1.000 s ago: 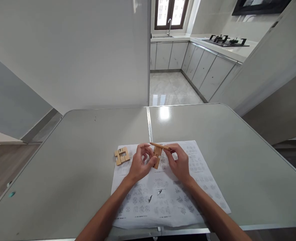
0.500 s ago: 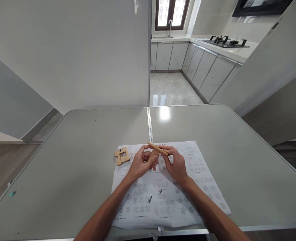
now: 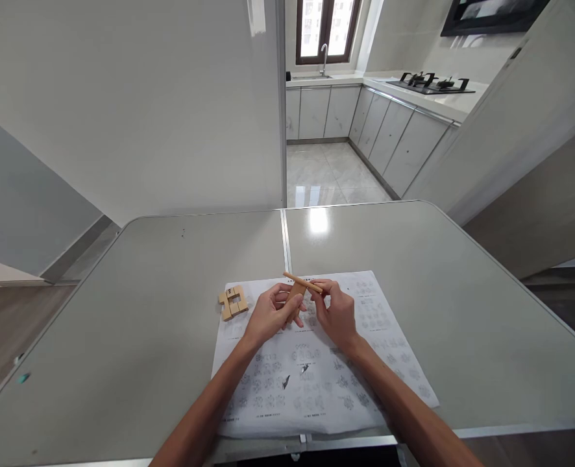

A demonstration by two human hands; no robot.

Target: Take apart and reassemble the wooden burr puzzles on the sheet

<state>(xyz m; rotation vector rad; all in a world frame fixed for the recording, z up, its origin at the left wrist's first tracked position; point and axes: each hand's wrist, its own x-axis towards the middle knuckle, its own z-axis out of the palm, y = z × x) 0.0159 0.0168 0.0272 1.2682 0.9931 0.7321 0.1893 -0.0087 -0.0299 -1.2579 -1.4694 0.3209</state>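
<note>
My left hand (image 3: 269,314) is closed around a wooden puzzle piece (image 3: 296,290), which is partly hidden by the fingers. Across the top of that piece lies a thin wooden stick (image 3: 303,281), slanting down to the right. My right hand (image 3: 337,315) pinches the stick near its right end. Both hands are held over a printed paper sheet (image 3: 365,363) with rows of small diagrams. Left of my left hand, a notched wooden block piece (image 3: 233,302) with a dark mark rests at the sheet's upper left corner.
The sheet lies on a grey folding table (image 3: 122,337) with a metal seam down its middle. A small green bit (image 3: 23,377) sits near the left edge. Beyond the table are a white wall panel (image 3: 171,117) and a kitchen with a gas stove (image 3: 431,83).
The whole view has shifted slightly. My right fingers have drawn back toward the stick's right end, while my left hand keeps its hold on the wooden piece.
</note>
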